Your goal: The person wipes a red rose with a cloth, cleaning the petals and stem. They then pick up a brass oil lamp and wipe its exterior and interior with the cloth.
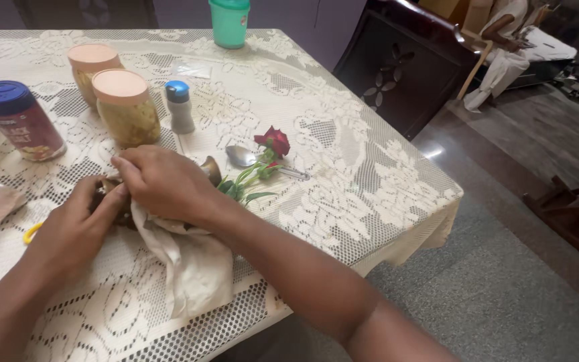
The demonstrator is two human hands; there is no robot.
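Observation:
Both my hands meet over a small brass vessel (212,169) lying on the lace tablecloth (343,174); only its flared rim shows. My right hand (165,182) presses a beige cloth (192,258) onto the vessel, and the cloth trails toward the table's near edge. My left hand (75,224) grips the vessel's other end, which the fingers hide. Just right of the hands lies a red rose (273,142) with a green stem, beside a steel spoon (241,156).
Two jars with peach lids (123,106) (92,67), a small blue-capped shaker (179,106), a blue-lidded spice jar (18,121) and a green cup (230,22) stand behind. A dark wooden chair (403,67) stands at the table's right; a person sits far back (504,40).

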